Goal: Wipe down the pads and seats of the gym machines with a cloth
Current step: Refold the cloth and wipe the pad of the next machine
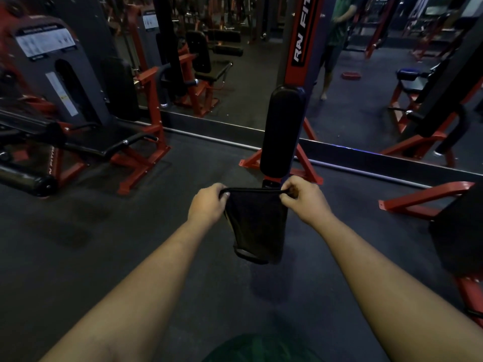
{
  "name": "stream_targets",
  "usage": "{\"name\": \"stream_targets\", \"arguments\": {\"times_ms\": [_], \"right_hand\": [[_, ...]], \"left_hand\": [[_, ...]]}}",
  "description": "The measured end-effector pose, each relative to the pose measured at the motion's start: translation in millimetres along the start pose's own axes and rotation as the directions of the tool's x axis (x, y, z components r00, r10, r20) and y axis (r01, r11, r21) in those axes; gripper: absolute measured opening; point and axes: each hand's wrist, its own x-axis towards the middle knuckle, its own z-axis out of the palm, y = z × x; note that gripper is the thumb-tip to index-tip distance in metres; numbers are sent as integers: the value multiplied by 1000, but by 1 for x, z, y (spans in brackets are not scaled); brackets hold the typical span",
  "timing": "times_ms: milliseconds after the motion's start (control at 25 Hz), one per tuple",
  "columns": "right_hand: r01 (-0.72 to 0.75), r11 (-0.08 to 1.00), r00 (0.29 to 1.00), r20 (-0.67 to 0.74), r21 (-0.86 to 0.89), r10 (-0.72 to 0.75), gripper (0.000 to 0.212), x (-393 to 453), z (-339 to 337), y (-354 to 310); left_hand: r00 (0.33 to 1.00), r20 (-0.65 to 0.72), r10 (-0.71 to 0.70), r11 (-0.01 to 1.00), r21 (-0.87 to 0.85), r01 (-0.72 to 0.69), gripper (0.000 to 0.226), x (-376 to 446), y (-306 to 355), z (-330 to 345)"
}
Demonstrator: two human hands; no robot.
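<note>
**Cloth stretched between both hands before an upright pad**

Left hand (207,203) and right hand (304,198) each pinch, fingers curled, an upper corner of the dark rectangular fabric cloth (257,226); the cloth hangs taut along its top edge, at centre frame, just below the tall black padded upright cushion (283,131) at 12 o'clock, borne on a red steel machine frame (300,45); a wall mirror (366,87) stands behind. Probable risks: a corner may slip from either pinch, dropping the cloth onto the dark rubber floor (130,244); dim light may leave patches of pad unwiped.
</note>
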Motion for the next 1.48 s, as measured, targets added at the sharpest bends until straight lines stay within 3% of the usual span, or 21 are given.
{"name": "stream_targets", "arguments": {"times_ms": [80,160,200,280,400,440,480,560,640,680,760,800,880,960,1080,1160,1240,1280,1360,1440,1480], "right_hand": [[82,930,991,-127,359,-39,30,6,-3,-7],[22,718,996,-81,695,48,34,5,-5,-5],[-88,686,995,37,722,89,39,2,-2,-2],[-297,749,948,280,593,154,40,-13,11,7],[-246,675,969,194,695,153,14,-19,25,2],[-223,643,975,161,733,155,14,-16,26,-4],[-217,620,976,147,754,163,16,-13,25,-10],[-249,521,962,148,817,228,19,-12,27,-15],[-375,374,915,274,848,297,23,-17,30,-6],[-461,382,884,375,801,280,26,-24,32,1],[-575,525,807,538,627,243,26,-41,39,12],[-566,576,809,533,590,249,23,-44,42,15],[-493,628,869,380,602,318,17,-44,46,12],[-433,779,901,179,453,396,13,-38,47,11],[-431,887,897,-28,164,441,33,-31,53,14],[-466,814,859,-44,347,510,37,-31,57,10],[-439,683,879,124,584,460,49,-30,58,7],[-426,667,898,198,611,392,54,-29,57,7],[-373,777,928,221,508,301,57,-22,57,14],[-259,942,966,75,212,249,48,-14,61,14],[-186,982,982,14,40,186,43,-11,63,11]], "left_hand": [[996,91,-3,940,-338,33,9,5,1,-1],[988,156,16,758,-646,90,11,4,15,-4],[985,169,18,675,-729,112,16,4,27,-8],[990,139,-31,518,-845,135,20,2,50,-18],[967,232,-105,133,-960,245,18,-2,52,-24],[947,315,-65,113,-940,321,34,-9,42,-20],[916,400,-23,186,-899,397,44,-21,28,-12],[863,504,29,382,-804,456,37,-44,11,3],[882,471,3,380,-817,435,29,-43,8,12],[893,451,-4,351,-835,423,27,-37,8,11],[894,447,10,308,-852,423,19,-28,10,5],[889,458,-10,310,-844,438,14,-24,8,3],[865,487,-123,487,-730,480,17,-23,-7,5],[839,464,-284,697,-501,512,22,-25,-26,11],[867,333,-371,638,-586,498,44,-23,-34,18],[892,281,-354,536,-720,440,43,-20,-30,19],[910,314,-271,416,-814,405,49,-15,-39,18],[921,339,-193,419,-820,389,55,-11,-46,15],[934,350,-62,653,-694,304,68,0,-61,6],[957,290,25,933,-351,82,64,12,-63,-7],[968,244,67,984,-176,-24,55,15,-62,-13]]}}
